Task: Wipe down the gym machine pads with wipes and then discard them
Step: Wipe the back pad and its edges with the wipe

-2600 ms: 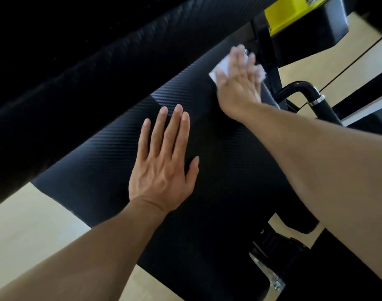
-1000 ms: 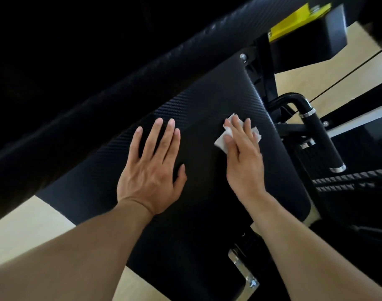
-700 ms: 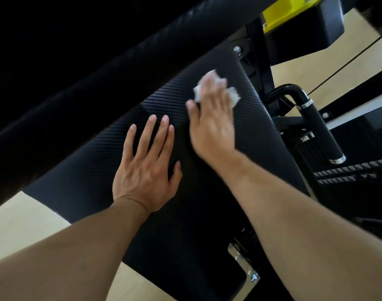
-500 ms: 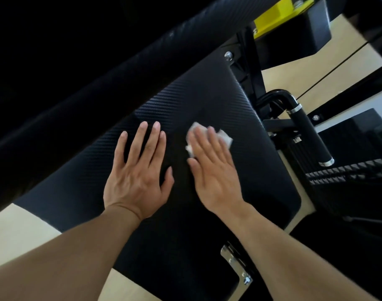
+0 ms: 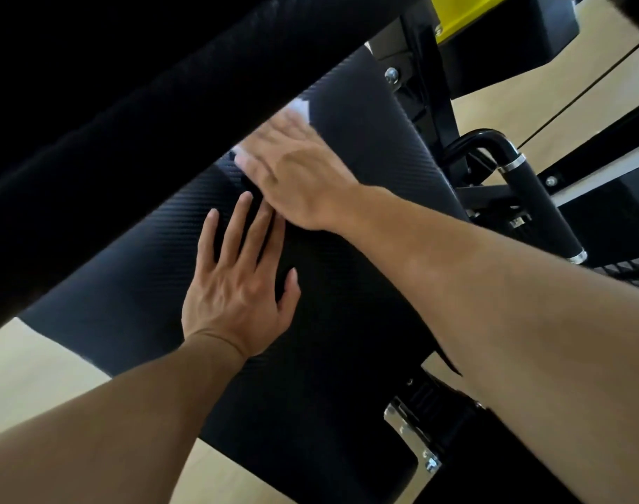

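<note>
A black seat pad (image 5: pixel 347 303) with a woven texture fills the middle of the view, tucked under a thick dark roll (image 5: pixel 147 114) that crosses above both hands. The left hand (image 5: pixel 234 292) lies flat on the pad, fingers straight, holding nothing. Just above its fingertips the right hand (image 5: pixel 292 176) (blurred) presses a white wipe (image 5: pixel 300 108) flat against the pad; the wipe shows only beyond its fingertips, at the roll's edge.

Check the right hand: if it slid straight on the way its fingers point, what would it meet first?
Probably the large black roller pad lying across the top: the right hand, pressing the white wipe on the seat pad, points up-left toward it. Depth is unclear.
</note>
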Demonstrator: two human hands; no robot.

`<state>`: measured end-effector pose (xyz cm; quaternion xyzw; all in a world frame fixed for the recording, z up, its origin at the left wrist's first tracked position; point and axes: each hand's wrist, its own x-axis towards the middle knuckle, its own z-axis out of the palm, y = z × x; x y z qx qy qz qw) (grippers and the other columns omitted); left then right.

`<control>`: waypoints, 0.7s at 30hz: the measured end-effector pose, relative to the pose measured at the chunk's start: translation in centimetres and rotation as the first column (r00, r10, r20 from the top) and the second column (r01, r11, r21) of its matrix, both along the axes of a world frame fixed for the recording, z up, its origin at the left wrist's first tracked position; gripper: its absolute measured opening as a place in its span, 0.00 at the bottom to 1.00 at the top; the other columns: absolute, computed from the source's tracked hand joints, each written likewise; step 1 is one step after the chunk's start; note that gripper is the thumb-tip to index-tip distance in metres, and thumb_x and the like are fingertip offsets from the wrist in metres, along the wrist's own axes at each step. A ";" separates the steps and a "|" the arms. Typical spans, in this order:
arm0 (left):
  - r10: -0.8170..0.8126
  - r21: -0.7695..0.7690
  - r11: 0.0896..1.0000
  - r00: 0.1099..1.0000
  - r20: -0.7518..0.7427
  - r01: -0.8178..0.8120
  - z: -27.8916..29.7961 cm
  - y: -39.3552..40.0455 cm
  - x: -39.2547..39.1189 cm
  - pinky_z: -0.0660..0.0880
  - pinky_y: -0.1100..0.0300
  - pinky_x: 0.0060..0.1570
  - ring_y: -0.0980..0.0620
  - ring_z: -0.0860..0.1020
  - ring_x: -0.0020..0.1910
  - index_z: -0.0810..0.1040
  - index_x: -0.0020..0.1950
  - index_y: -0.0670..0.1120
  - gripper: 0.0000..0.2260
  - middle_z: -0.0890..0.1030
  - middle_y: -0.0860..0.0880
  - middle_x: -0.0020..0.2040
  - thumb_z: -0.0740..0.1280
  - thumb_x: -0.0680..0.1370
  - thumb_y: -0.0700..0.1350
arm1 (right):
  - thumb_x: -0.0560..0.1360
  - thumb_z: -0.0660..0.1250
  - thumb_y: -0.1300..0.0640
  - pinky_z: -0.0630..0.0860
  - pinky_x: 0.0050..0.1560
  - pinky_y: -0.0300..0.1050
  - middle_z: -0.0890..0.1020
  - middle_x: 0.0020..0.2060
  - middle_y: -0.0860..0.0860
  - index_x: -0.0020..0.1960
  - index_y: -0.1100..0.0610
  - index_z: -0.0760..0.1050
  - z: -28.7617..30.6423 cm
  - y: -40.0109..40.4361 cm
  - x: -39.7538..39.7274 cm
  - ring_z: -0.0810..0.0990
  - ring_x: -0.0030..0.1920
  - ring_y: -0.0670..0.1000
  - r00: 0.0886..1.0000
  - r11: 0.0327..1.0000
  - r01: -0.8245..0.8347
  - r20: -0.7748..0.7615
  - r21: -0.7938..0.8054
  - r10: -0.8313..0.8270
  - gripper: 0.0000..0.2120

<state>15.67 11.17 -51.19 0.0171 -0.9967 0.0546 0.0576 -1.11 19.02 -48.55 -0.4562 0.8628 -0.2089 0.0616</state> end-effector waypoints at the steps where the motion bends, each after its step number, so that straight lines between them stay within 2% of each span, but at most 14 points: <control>1: 0.001 0.005 1.000 1.000 -0.005 -0.001 0.0 0.0 0.0 0.48 0.39 0.79 0.43 0.50 0.83 0.61 0.80 0.39 0.32 0.59 0.42 0.82 0.53 0.82 0.56 | 0.86 0.45 0.49 0.45 0.82 0.53 0.58 0.82 0.51 0.82 0.55 0.57 -0.1 0.5 0.4 0.49 0.83 0.52 0.994 0.994 -0.107 -0.028 0.022 0.107 0.26; 3: -0.003 0.019 1.000 1.000 -0.029 0.003 0.0 -0.1 0.1 0.49 0.39 0.79 0.43 0.51 0.82 0.61 0.80 0.38 0.32 0.59 0.42 0.82 0.54 0.81 0.56 | 0.87 0.47 0.53 0.47 0.82 0.56 0.55 0.83 0.54 0.83 0.56 0.52 -0.6 3.1 -0.3 0.47 0.83 0.54 0.979 0.983 -0.139 -0.134 0.122 0.155 0.25; 5: -0.012 0.022 1.000 0.999 -0.052 0.014 -0.2 -0.2 0.1 0.50 0.38 0.79 0.43 0.52 0.82 0.61 0.80 0.38 0.32 0.58 0.42 0.82 0.54 0.81 0.56 | 0.87 0.49 0.58 0.49 0.81 0.61 0.54 0.83 0.59 0.83 0.61 0.50 -1.3 5.8 -2.5 0.50 0.82 0.61 0.969 0.981 0.038 -0.249 0.191 0.011 0.26; 6: -0.018 0.020 1.000 0.998 -0.056 0.019 -0.3 -0.2 0.1 0.50 0.38 0.79 0.43 0.52 0.82 0.61 0.80 0.38 0.32 0.57 0.43 0.82 0.54 0.81 0.56 | 0.87 0.49 0.58 0.46 0.81 0.60 0.51 0.83 0.59 0.83 0.61 0.48 -1.4 6.8 -3.5 0.48 0.82 0.61 0.974 0.972 0.152 -0.195 0.178 -0.117 0.26; 8: -0.025 0.016 1.000 0.998 -0.058 0.026 -0.5 -0.2 0.1 0.50 0.38 0.79 0.43 0.52 0.82 0.60 0.80 0.39 0.32 0.57 0.43 0.83 0.53 0.81 0.56 | 0.88 0.46 0.53 0.39 0.82 0.53 0.46 0.84 0.52 0.84 0.57 0.45 -0.9 7.3 -4.5 0.41 0.83 0.55 0.941 0.936 0.335 0.009 0.105 -0.338 0.26; 10: -0.023 0.009 1.000 0.998 -0.050 0.023 -0.5 -0.2 0.1 0.50 0.38 0.79 0.43 0.52 0.82 0.60 0.80 0.39 0.32 0.57 0.43 0.83 0.53 0.81 0.56 | 0.87 0.46 0.50 0.36 0.81 0.50 0.43 0.84 0.48 0.84 0.53 0.43 -0.7 5.5 -4.0 0.37 0.82 0.52 0.892 0.900 0.432 0.121 0.056 -0.436 0.27; 12: -0.018 0.014 1.000 0.998 -0.055 0.019 -0.4 -0.2 0.1 0.50 0.39 0.79 0.43 0.51 0.82 0.60 0.81 0.39 0.32 0.57 0.44 0.83 0.53 0.82 0.57 | 0.87 0.46 0.49 0.35 0.81 0.50 0.43 0.84 0.48 0.84 0.52 0.43 -0.5 3.8 -2.8 0.37 0.82 0.52 0.881 0.893 0.448 0.150 0.044 -0.449 0.28; 17: -0.024 0.150 0.988 0.997 -0.073 0.035 0.2 -0.2 0.6 0.49 0.39 0.79 0.44 0.54 0.82 0.55 0.82 0.38 0.32 0.59 0.42 0.82 0.56 0.82 0.54 | 0.88 0.47 0.52 0.35 0.79 0.48 0.46 0.84 0.48 0.84 0.52 0.45 -1.0 4.5 2.0 0.38 0.83 0.52 0.947 0.953 0.300 0.114 0.031 -0.301 0.26; 19: -0.032 0.213 0.976 0.997 -0.074 0.048 0.5 -0.2 0.9 0.49 0.39 0.79 0.44 0.55 0.82 0.59 0.81 0.38 0.31 0.62 0.41 0.80 0.59 0.82 0.52 | 0.88 0.49 0.54 0.37 0.80 0.49 0.48 0.84 0.49 0.84 0.53 0.47 -1.6 5.0 4.7 0.40 0.83 0.54 0.948 0.952 0.306 0.085 0.018 -0.307 0.26; 21: -0.044 0.249 0.967 0.997 -0.060 0.058 1.0 -0.4 0.9 0.47 0.41 0.80 0.45 0.54 0.82 0.63 0.80 0.39 0.28 0.63 0.42 0.81 0.59 0.82 0.50 | 0.88 0.49 0.53 0.37 0.80 0.48 0.47 0.84 0.48 0.84 0.52 0.47 -2.2 5.1 7.3 0.39 0.83 0.53 0.934 0.942 0.336 0.124 0.015 -0.335 0.26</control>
